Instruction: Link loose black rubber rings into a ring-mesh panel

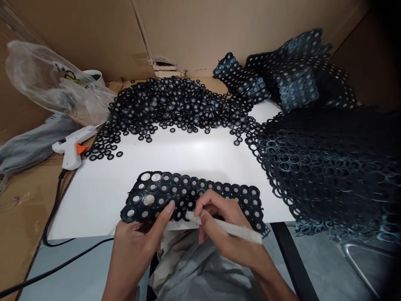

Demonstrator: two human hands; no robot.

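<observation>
Clamped on the near left edge of a punched black sheet (175, 190) is the grip of the left hand (138, 238): the thumb is laid on top of the sheet, while the other fingers are tucked under it and cannot be seen. The grip of the right hand (228, 211) is closed around a white stick (241, 233), which is held like a pen, its tip set against the near edge of the sheet just beside the left thumb. The sheet is spread along the near edge of the white worktop (194, 152), with rings seated in most of its holes and a few holes at its left end open. A broad pile of loose black rings (175, 104) is heaped at the far side of the worktop. At the far right a stack of punched sheets (282, 75) is leaned against the cardboard wall (219, 29), and nearer on the right a heap of emptied black webbing (328, 167) is draped over the worktop's edge. A white glue gun (73, 144) with an orange trigger is laid at the left edge, and a clear plastic bag (50, 83) is seen beyond it. Grey cloth (194, 267) is bunched below the hands.
</observation>
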